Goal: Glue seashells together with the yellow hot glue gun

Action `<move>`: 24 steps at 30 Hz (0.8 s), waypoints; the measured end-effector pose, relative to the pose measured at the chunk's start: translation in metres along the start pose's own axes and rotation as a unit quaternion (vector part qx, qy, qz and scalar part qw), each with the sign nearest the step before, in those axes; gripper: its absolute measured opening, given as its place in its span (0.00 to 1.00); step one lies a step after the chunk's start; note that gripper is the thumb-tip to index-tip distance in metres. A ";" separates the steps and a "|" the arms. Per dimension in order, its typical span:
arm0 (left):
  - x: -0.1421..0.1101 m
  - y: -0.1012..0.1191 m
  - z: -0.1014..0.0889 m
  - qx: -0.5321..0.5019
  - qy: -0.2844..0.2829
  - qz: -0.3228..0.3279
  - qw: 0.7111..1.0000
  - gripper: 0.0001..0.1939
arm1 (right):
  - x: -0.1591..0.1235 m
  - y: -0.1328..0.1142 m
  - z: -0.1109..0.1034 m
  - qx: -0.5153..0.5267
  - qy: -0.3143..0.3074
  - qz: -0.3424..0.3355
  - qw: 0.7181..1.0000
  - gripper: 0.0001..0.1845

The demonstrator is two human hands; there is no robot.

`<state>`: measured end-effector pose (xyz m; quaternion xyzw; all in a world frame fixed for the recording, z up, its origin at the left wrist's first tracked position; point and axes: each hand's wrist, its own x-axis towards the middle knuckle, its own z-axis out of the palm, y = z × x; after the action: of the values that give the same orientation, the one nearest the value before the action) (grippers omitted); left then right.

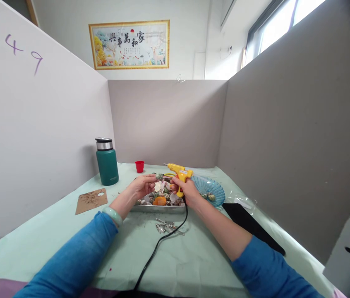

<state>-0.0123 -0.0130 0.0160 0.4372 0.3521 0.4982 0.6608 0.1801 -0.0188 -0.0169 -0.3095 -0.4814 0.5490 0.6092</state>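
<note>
My right hand (185, 188) is wrapped round the handle of a yellow glue gun (180, 170), its nozzle pointing left. A black cord (162, 239) runs from its handle down to the table's front edge. Between the fingertips of my left hand (144, 185) is a small, round, pale green piece (159, 176), perhaps a shell or dried pod; it is too small to tell. Both hands are over a metal tray (159, 209) filled with shells, stones and an orange piece (159, 201). The glue gun's nozzle is close above the green piece.
Right of the tray stands a blue fluted plate (216, 187) with several small pieces. Metal clips (166, 227) lie in front. A brown card (91, 200), green bottle (107, 165) and red cup (139, 167) are on the left; a black flat object (252, 227) lies right. Grey partitions (169, 124) enclose the table.
</note>
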 end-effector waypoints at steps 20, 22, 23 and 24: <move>0.008 -0.013 -0.001 0.416 0.088 0.177 0.888 0.10 | -0.001 0.003 0.001 -0.001 -0.006 -0.027 1.000 0.18; 0.008 -0.014 0.000 0.456 0.100 0.195 0.863 0.09 | -0.001 0.002 0.002 -0.005 -0.008 -0.030 0.999 0.19; 0.007 -0.014 0.000 0.476 0.103 0.203 0.849 0.07 | -0.002 0.002 0.002 -0.007 -0.008 -0.032 0.999 0.19; 0.006 -0.013 0.001 0.497 0.103 0.211 0.835 0.06 | -0.002 0.002 0.002 -0.009 -0.009 -0.033 0.999 0.19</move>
<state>-0.0051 -0.0089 0.0039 0.7167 0.5178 0.4254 0.1930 0.1780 -0.0203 -0.0189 -0.2940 -0.5016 0.5266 0.6202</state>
